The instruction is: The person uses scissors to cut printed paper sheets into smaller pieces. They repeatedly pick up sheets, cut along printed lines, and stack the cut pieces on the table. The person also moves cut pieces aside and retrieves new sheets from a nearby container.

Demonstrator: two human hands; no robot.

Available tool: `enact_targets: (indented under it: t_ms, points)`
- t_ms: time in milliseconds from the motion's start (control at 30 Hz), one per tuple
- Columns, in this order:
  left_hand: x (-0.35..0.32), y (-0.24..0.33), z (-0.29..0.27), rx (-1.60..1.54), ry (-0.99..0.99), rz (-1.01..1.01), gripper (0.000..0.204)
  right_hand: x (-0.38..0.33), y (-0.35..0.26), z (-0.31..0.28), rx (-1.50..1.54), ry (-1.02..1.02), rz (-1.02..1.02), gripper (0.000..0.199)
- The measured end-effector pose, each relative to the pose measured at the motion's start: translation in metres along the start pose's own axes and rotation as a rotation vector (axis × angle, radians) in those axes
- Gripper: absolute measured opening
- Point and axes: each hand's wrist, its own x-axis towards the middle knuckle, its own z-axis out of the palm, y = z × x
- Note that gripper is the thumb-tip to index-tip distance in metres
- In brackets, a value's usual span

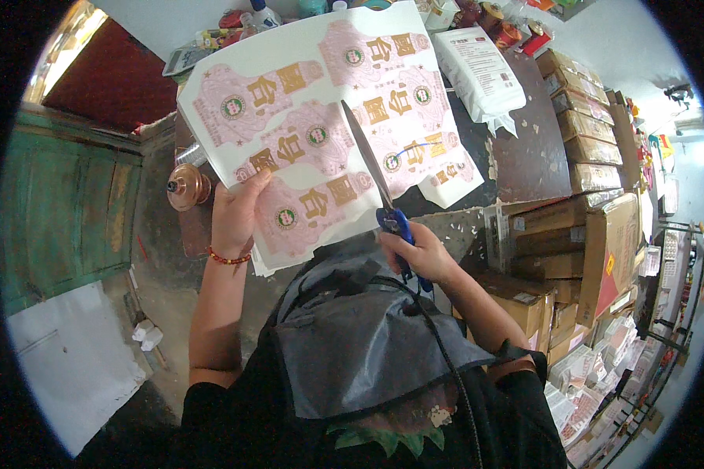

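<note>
A large white sheet (340, 74) printed with pink bottle-like shapes and gold characters spreads over the table in front of me. Its lower left edge is gripped by my left hand (241, 209), thumb on top and fingers hidden underneath. My right hand (421, 252) is closed round the blue handles of a pair of scissors (373, 160). One long blade lies on top of the sheet, pointing up and away along the gap between the printed columns; the other blade is out of sight. Right of the blade, the sheet has a stepped, cut lower edge.
On the dark worn table (524, 160) lie a white plastic bag (481, 74) and, at the back, bottles and small containers. A copper-coloured spool-like object (188, 187) sits left. Cardboard boxes (587, 141) are stacked at the right, and paper scraps litter the floor.
</note>
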Motion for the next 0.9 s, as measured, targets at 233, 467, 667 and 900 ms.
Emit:
enact_targets:
  t_ms: [233, 467, 667, 900]
  points:
    - [-0.001, 0.0, 0.0, 0.028, 0.022, -0.021, 0.026, 0.004, 0.009, 0.007, -0.063, 0.122, 0.061, 0.025]
    - [0.001, -0.006, -0.003, -0.053, 0.002, -0.173, 0.033, 0.005, 0.011, 0.011, -0.041, 0.124, 0.048, 0.026]
    - [0.001, -0.013, 0.002, -0.156, 0.022, -0.254, 0.027, 0.007, 0.007, 0.006, 0.103, 0.038, 0.058, 0.026]
    - [-0.005, -0.029, 0.006, -0.161, -0.008, -0.267, 0.03, 0.01, 0.022, 0.003, 0.148, 0.02, 0.104, 0.027]
